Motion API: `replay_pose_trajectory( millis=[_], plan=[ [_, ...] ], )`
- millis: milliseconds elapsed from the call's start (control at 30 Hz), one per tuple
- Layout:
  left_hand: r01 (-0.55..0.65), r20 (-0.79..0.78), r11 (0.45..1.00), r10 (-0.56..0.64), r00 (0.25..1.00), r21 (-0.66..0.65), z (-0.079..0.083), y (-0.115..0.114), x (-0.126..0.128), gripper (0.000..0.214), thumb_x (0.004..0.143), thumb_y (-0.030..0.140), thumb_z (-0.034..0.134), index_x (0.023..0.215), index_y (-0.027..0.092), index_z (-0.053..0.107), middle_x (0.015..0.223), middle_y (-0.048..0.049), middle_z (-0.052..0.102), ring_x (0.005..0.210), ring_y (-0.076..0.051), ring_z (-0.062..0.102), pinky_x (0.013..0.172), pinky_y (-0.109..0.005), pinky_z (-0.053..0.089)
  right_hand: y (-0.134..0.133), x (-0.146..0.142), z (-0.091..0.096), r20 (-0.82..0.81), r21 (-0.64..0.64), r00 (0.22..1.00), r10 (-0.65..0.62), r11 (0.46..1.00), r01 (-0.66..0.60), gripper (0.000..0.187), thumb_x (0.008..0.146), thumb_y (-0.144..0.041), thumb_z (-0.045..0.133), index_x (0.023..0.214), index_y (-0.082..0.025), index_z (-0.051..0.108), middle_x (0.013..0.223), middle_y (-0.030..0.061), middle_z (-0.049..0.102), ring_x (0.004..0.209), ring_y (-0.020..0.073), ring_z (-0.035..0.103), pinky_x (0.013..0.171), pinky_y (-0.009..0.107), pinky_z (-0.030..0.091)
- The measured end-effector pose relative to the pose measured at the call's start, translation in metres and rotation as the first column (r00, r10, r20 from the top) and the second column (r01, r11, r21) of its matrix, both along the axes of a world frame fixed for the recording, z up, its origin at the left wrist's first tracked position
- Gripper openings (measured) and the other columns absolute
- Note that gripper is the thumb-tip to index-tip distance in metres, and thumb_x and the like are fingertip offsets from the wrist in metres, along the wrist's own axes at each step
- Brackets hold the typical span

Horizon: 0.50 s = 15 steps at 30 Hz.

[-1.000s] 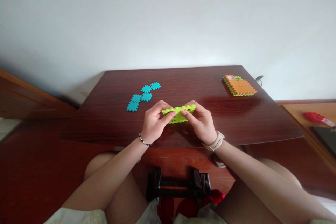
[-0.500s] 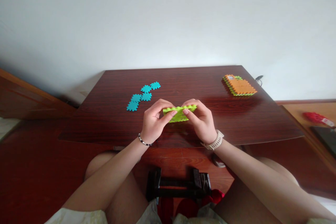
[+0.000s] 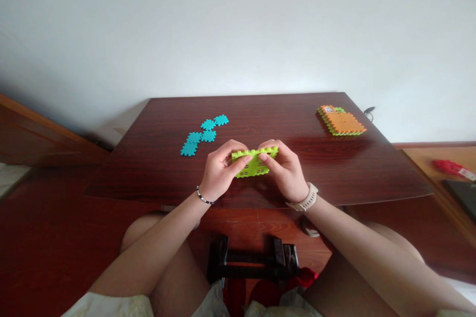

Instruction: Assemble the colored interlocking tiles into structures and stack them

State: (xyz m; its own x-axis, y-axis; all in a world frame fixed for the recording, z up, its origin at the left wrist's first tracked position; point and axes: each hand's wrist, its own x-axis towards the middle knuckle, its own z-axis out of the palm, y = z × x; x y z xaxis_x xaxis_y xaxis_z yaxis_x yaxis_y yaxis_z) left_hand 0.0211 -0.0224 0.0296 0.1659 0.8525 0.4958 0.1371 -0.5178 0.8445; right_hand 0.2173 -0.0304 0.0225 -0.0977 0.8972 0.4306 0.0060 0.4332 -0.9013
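Both hands hold a lime green set of interlocking toothed plastic tiles (image 3: 255,162) just above the middle of a dark red wooden table (image 3: 156,158). My left hand (image 3: 220,172), with a bead bracelet on the wrist, pinches the piece's left end between thumb and fingers. My right hand (image 3: 286,171), with a pale watch strap on the wrist, pinches the right end. The thumbs press on the near face. The tiles look bent into an angle, one face up and one face toward me.
Several teal toothed tiles (image 3: 203,134) lie joined flat at the table's back left. A stack of orange and green tiles (image 3: 341,121) sits at the back right corner. A dark stool frame (image 3: 253,260) stands between my knees. A red object (image 3: 449,167) lies on a lighter surface far right.
The hands and green piece stay in nearly the same spot. The lower green face now hangs a little further down, showing more of itself.
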Motion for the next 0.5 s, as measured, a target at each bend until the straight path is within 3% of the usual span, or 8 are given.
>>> replay_pose_trajectory(
  millis=[100, 200, 300, 400, 500],
  plan=[
    [0.05, 0.036, 0.991, -0.046, 0.998, -0.121, -0.009, 0.005, 0.002, 0.026, 0.095, 0.047, 0.081, 0.1, 0.022, 0.075, 0.093, -0.0036, 0.078, 0.077, -0.016, 0.071, 0.069, -0.028, 0.06, 0.005, 0.001, -0.004, -0.047, -0.069, 0.996, -0.074, 0.995, 0.071, 0.025, 0.099, -0.052, 0.075, 0.103, -0.027, 0.072, 0.098, 0.0033, 0.072, 0.088, 0.0212, 0.065, 0.082, 0.037, 0.056],
    [0.089, 0.101, 0.978, -0.071, 0.992, -0.188, -0.018, 0.011, 0.003, 0.031, 0.093, 0.049, 0.083, 0.104, 0.021, 0.077, 0.102, -0.0071, 0.082, 0.089, -0.021, 0.077, 0.079, -0.033, 0.065, 0.008, 0.0, -0.008, -0.086, -0.096, 0.99, -0.109, 0.99, 0.1, 0.027, 0.098, -0.052, 0.077, 0.11, -0.029, 0.071, 0.107, 0.0041, 0.075, 0.096, 0.0223, 0.068, 0.088, 0.038, 0.058],
    [0.052, 0.142, 0.976, -0.022, 0.99, -0.21, -0.02, 0.013, 0.001, 0.033, 0.092, 0.049, 0.084, 0.106, 0.02, 0.078, 0.105, -0.009, 0.083, 0.095, -0.023, 0.079, 0.083, -0.035, 0.066, 0.008, -0.001, -0.011, -0.137, -0.147, 0.99, -0.031, 0.989, 0.011, 0.031, 0.096, -0.049, 0.08, 0.118, -0.029, 0.07, 0.117, 0.0052, 0.076, 0.105, 0.0239, 0.071, 0.094, 0.04, 0.06],
    [-0.006, 0.166, 0.978, 0.041, 0.985, -0.207, -0.021, 0.014, -0.001, 0.033, 0.092, 0.049, 0.084, 0.106, 0.019, 0.079, 0.105, -0.0093, 0.083, 0.094, -0.023, 0.079, 0.081, -0.034, 0.066, 0.007, -0.003, -0.014, -0.12, -0.236, 0.991, 0.059, 0.968, -0.086, 0.03, 0.097, -0.052, 0.078, 0.113, -0.027, 0.073, 0.112, 0.0056, 0.078, 0.098, 0.024, 0.072, 0.087, 0.039, 0.061],
    [-0.023, 0.152, 0.975, 0.057, 0.987, -0.219, -0.025, 0.016, -0.003, 0.031, 0.092, 0.047, 0.085, 0.108, 0.02, 0.081, 0.105, -0.0091, 0.084, 0.092, -0.022, 0.079, 0.079, -0.033, 0.066, 0.007, -0.002, -0.016, -0.091, -0.267, 0.994, 0.057, 0.96, -0.08, 0.029, 0.097, -0.052, 0.078, 0.107, -0.025, 0.075, 0.102, 0.0042, 0.078, 0.089, 0.0222, 0.07, 0.08, 0.036, 0.06]
  ],
)
